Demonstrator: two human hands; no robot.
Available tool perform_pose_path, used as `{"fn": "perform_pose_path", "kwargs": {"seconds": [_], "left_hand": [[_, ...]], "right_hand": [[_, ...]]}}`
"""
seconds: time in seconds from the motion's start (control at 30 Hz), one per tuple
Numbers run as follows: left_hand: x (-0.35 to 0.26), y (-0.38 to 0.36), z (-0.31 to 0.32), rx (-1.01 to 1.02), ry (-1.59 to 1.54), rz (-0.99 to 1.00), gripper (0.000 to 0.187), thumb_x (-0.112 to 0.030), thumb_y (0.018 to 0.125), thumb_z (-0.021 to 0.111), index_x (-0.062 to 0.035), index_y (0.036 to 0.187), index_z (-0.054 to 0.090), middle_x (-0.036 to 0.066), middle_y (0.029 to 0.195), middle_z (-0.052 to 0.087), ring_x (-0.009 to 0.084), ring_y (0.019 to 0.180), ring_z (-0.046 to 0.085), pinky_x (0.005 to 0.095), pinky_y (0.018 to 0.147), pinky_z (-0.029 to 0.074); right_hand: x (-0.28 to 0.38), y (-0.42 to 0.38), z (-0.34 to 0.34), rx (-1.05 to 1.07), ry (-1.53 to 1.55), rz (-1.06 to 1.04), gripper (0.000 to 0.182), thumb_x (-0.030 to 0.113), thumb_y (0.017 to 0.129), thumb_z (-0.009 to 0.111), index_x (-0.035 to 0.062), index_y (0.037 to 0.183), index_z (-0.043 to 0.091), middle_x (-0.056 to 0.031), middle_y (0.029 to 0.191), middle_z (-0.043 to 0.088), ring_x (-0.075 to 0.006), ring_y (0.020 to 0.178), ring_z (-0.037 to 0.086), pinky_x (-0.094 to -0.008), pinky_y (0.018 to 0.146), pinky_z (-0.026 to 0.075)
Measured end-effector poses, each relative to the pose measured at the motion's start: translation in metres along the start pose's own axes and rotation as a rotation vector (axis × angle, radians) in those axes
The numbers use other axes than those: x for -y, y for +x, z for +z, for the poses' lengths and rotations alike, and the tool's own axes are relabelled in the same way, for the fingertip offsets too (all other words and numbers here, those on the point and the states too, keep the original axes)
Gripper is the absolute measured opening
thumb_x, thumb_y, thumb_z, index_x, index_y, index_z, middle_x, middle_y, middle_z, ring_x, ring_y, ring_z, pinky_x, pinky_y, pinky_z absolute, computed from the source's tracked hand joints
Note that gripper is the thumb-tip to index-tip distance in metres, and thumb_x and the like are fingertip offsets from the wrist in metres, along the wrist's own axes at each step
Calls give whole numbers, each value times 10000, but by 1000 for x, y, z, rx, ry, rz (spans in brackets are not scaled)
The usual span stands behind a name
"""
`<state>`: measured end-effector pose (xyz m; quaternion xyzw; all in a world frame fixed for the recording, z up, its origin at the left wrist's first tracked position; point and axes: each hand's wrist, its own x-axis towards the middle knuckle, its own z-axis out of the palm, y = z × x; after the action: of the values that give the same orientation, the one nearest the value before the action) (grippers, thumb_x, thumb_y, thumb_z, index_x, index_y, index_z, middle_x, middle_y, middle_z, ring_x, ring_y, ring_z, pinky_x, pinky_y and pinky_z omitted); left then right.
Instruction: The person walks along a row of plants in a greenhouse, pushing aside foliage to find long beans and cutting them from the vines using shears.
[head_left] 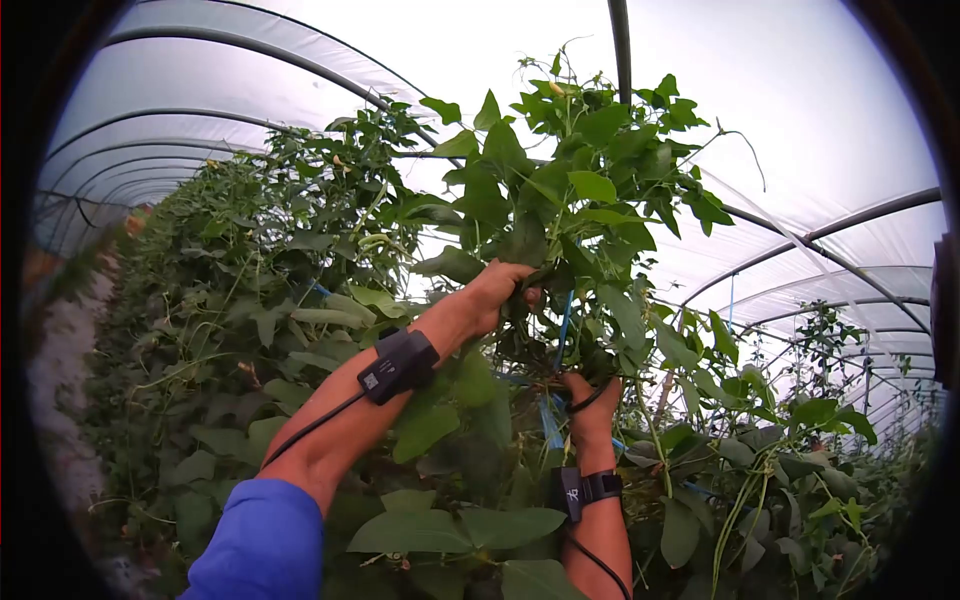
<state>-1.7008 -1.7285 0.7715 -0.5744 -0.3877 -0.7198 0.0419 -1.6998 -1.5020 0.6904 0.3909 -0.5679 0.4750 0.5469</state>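
Note:
My left hand (503, 289) reaches up into a thick bunch of climbing bean vines (560, 200). Its fingers are curled around stems and leaves at the bunch's lower left side. Lower and to the right, my right hand (592, 402) is closed among the tangled stems (540, 375), fingers partly behind foliage; what it grips is hidden. Blue twine (566, 330) runs through the bunch between the hands, and a blue strip (551, 425) hangs just left of my right hand. Both wrists wear black strapped devices with cables.
A dense row of leafy vines (250, 260) runs away to the left beside a pale ground path (72, 400). Long thin bean pods (738, 525) hang at the lower right. Overhead curve the dark hoops (620, 45) of a plastic-covered tunnel. More climbing plants (822, 345) stand at the right.

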Motion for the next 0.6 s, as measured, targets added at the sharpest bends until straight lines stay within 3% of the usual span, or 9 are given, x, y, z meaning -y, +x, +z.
{"fn": "perform_pose_path", "kwargs": {"seconds": [0.03, 0.17, 0.33, 0.6], "left_hand": [[2, -4, 7, -53, -21, 28, 147, -113, 883, 476, -31, 774, 532, -8, 617, 482, 80, 538, 434, 237, 513, 371], [7, -17, 14, -83, -7, 53, 157, -120, 886, 476, -32, 771, 536, -12, 614, 480, 77, 537, 430, 232, 518, 371], [28, -27, 22, -235, -13, 151, 49, -62, 833, 572, -38, 874, 559, -4, 664, 522, 87, 556, 457, 243, 510, 378], [53, -33, 31, -289, -60, 183, 61, -86, 828, 584, -40, 792, 600, 4, 669, 563, 96, 569, 484, 249, 531, 386]], "right_hand": [[5, -1, 4, -44, 57, -21, 388, 26, 670, 690, -38, 1023, 544, -94, 949, 607, -179, 814, 576, -313, 749, 463], [-5, -1, -1, -81, 21, -4, 395, 44, 679, 711, -43, 1029, 547, -95, 951, 609, -179, 821, 581, -318, 763, 465], [0, 0, -2, -50, 30, 27, 492, 53, 699, 745, -28, 1122, 507, -93, 1011, 587, -169, 871, 566, -301, 798, 461], [-4, -5, -1, -66, -216, -153, 438, 110, 735, 750, -30, 1097, 545, -81, 996, 607, -154, 850, 574, -302, 775, 469]]}}
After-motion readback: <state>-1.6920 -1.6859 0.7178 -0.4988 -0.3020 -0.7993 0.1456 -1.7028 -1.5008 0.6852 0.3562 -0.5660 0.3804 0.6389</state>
